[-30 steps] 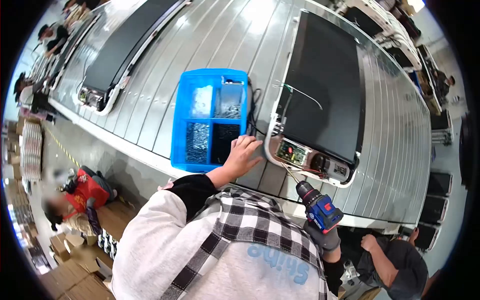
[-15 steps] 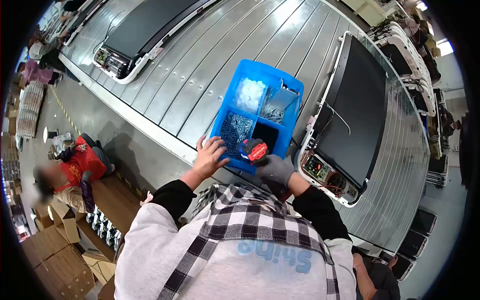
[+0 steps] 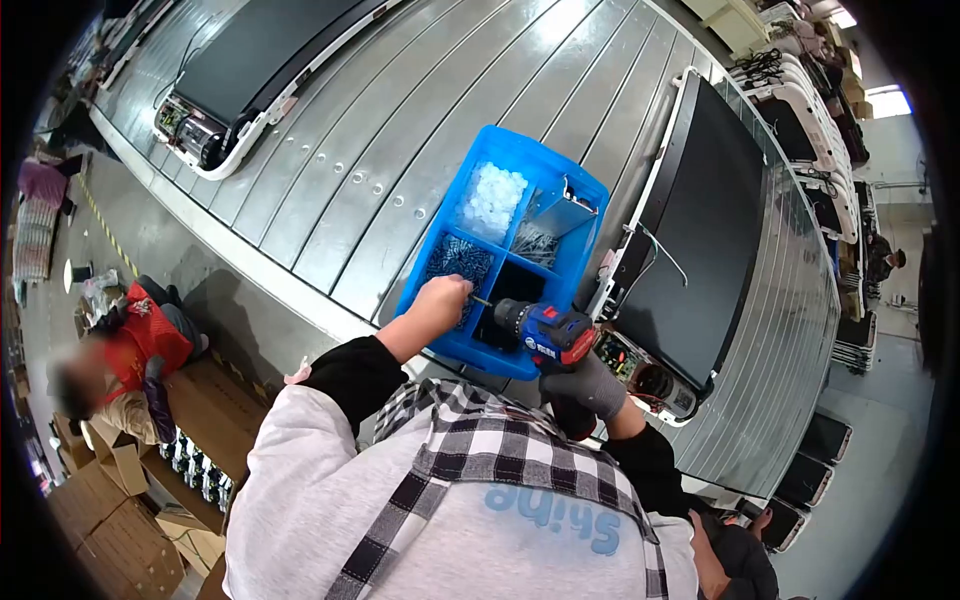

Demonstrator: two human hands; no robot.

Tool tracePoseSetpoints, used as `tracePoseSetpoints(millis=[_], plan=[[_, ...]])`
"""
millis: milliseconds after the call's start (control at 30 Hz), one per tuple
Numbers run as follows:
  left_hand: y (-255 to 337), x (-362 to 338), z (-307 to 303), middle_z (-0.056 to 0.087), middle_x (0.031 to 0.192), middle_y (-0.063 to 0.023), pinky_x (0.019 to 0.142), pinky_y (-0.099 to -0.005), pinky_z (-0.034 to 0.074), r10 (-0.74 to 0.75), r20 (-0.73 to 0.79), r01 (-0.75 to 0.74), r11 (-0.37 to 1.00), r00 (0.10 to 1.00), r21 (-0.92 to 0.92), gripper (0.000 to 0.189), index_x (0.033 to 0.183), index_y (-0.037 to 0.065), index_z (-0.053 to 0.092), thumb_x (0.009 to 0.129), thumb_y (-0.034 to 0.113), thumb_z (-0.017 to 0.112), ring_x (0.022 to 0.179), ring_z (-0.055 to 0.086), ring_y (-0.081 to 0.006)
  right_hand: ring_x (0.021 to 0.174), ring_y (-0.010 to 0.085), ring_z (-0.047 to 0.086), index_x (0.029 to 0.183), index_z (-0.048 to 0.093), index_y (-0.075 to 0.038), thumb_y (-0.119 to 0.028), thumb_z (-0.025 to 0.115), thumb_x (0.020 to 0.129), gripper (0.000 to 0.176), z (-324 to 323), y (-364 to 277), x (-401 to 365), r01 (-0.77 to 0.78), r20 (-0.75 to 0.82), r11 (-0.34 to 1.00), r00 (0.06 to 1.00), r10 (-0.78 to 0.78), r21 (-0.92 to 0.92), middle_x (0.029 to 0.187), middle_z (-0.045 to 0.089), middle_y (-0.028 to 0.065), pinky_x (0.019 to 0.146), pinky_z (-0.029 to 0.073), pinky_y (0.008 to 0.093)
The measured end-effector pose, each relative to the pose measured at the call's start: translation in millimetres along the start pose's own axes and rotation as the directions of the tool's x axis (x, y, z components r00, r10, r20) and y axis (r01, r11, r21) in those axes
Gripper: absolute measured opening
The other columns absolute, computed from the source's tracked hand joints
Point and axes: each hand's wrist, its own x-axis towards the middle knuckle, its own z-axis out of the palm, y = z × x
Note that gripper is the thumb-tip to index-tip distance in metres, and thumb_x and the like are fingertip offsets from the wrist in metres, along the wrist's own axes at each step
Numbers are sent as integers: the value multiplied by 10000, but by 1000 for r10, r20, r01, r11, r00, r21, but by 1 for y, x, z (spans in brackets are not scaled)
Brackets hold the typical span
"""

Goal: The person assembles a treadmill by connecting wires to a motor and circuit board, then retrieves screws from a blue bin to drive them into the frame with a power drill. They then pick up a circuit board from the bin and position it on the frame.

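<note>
My left hand (image 3: 436,304) hovers over the near left compartment of a blue parts tray (image 3: 572,180), fingers pinched together at the tip of a drill bit; what they pinch is too small to see. My gloved right hand (image 3: 592,388) grips a blue and red cordless drill (image 3: 548,330), held level with its bit pointing left toward my left fingers. The tray holds dark screws (image 3: 455,262), white plastic pieces (image 3: 493,198) and silver screws (image 3: 537,243). Right of the tray lies a black panel (image 3: 705,215) with an exposed circuit board (image 3: 618,354) at its near end.
The tray and panel rest on a ribbed metal conveyor (image 3: 400,110). Another black panel (image 3: 255,60) lies far left. A person in red (image 3: 130,355) sits on the floor by cardboard boxes (image 3: 150,500). Another person (image 3: 730,550) is at lower right.
My right hand turned the drill from end-on to level, bit pointing left. My left hand moved from the tray's near edge up to the bit tip. The view shifted slightly.
</note>
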Motion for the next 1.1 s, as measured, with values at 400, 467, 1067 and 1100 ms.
tracePoseSetpoints(millis=[400,467,1067,1100], plan=[[-1,9,-3,610,721,-50,569,-277,453,-404,186,395,532,896,-749,173,728,24,617,841,156,612,623,542,-137,848,137,563,1073,566,-61,-51,666,629,455,-26,27,-29,62,-20,996,998,-63,-66,925,587,33,756,469,290],[16,6,-15,601,803,-37,553,-193,427,-288,446,416,-161,847,-895,170,865,38,576,914,197,544,646,507,-80,860,151,569,1079,562,-61,-55,664,634,456,-24,9,-44,51,-49,997,997,-53,-51,954,584,39,763,471,297],[134,-10,13,446,665,-2,517,-212,362,-163,383,222,-589,909,-777,209,835,58,513,916,248,539,597,421,-90,945,336,589,1135,547,-97,-149,652,677,472,-43,27,-130,509,424,38,754,-501,-860,1045,604,144,794,489,414],[138,-10,16,437,660,4,524,-223,364,-189,386,218,-574,903,-790,215,850,55,510,920,257,530,587,409,-89,947,337,588,1137,545,-97,-150,652,677,476,-44,35,-132,504,363,181,787,-499,-845,1048,603,145,795,488,414]])
